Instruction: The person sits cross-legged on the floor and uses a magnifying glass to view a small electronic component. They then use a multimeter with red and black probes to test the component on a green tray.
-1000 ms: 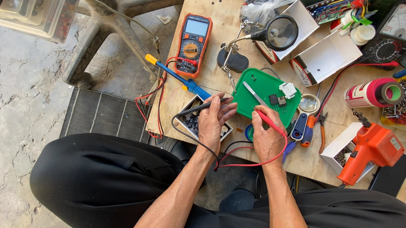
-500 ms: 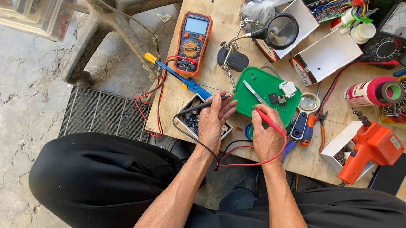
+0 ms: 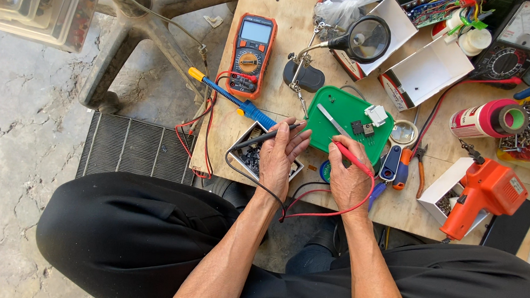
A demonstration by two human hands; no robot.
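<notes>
Orange multimeter (image 3: pixel 251 54) far left on the wooden board (image 3: pixel 264 4). Left hand (image 3: pixel 280 158) pinching black probe (image 3: pixel 264 137) over small parts box (image 3: pixel 248 158). Right hand (image 3: pixel 349 178) gripping red probe (image 3: pixel 351 159), tip at green tray (image 3: pixel 337 114).

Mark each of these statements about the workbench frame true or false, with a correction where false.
1. The right hand holds a red probe. True.
2. The left hand holds a screwdriver. False: it holds a black probe.
3. The digital multimeter has an orange case. True.
4. The green tray sits on the floor. False: it lies on the wooden table.
5. The orange hot-air gun is in the right hand. False: it lies apart, near the table's right edge.
</notes>
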